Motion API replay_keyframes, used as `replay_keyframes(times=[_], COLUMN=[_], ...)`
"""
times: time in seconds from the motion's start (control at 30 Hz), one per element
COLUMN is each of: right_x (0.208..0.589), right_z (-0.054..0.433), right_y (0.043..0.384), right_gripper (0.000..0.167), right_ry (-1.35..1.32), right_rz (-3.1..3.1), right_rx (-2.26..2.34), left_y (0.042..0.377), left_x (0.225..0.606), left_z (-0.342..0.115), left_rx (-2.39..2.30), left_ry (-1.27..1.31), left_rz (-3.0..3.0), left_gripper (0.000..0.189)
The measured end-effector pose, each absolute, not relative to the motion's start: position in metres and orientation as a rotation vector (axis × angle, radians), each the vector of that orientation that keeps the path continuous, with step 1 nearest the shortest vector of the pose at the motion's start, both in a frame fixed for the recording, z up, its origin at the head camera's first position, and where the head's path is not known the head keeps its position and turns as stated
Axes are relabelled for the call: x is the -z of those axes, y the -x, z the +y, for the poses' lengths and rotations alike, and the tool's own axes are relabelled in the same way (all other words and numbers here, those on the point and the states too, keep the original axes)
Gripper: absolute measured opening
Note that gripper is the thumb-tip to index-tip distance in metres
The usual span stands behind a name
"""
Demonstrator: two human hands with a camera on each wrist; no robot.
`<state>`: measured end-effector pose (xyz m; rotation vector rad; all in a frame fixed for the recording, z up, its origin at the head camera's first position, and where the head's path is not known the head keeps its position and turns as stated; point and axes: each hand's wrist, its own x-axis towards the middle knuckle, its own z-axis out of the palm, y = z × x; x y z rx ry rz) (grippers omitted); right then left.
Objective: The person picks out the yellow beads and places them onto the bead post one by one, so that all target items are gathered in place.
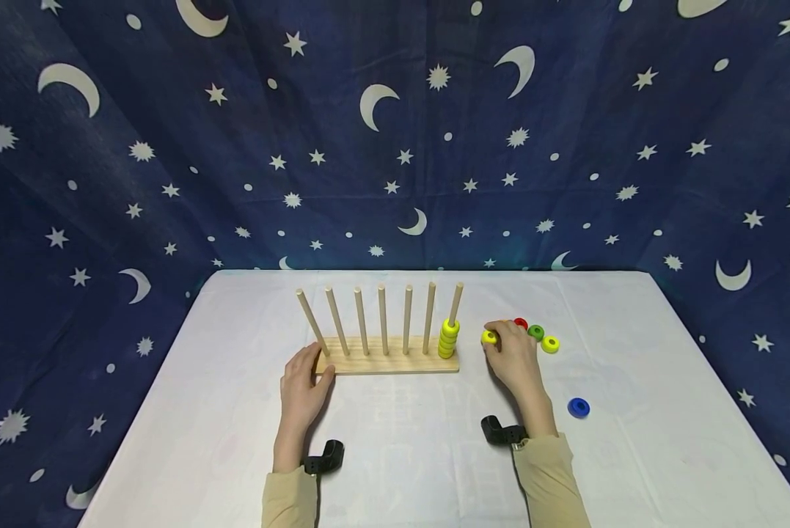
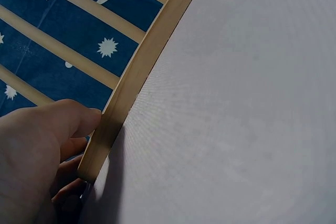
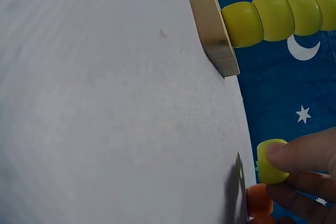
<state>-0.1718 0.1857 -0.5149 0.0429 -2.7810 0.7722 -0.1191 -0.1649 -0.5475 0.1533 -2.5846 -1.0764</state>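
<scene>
My left hand (image 1: 302,389) grips the left end of a wooden peg board (image 1: 388,364), thumb on its front edge and fingers behind, as the left wrist view shows. Several upright pegs (image 1: 383,319) stand along the board. Yellow rings (image 1: 447,340) are stacked on the rightmost peg. To the right of the board, my right hand (image 1: 513,356) pinches a yellow ring (image 3: 272,162) between thumb and fingers, held above the cloth. Close under it in the right wrist view is an orange ring (image 3: 259,200), partly hidden by the fingers.
Beyond my right hand lie a red ring (image 1: 521,323), a green ring (image 1: 536,332) and another yellow ring (image 1: 551,344). A blue ring (image 1: 579,408) lies nearer, right of my forearm. A white cloth (image 1: 408,447) covers the table, with a dark blue star-and-moon curtain (image 1: 342,205) behind.
</scene>
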Motion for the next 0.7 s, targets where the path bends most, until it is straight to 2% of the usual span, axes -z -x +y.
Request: replay_keyframes(times=[0.7], right_x=[0.485], right_z=[0.184], right_y=[0.159], right_gripper=[0.033], right_ry=[-0.046], right_rz=[-2.658], right_rx=[-0.866], left_y=[0.121], left_x=[0.548], left_z=[-0.168], left_rx=[1.113], left_ry=[-0.205], left_rz=[-2.679], left_gripper=[0.053])
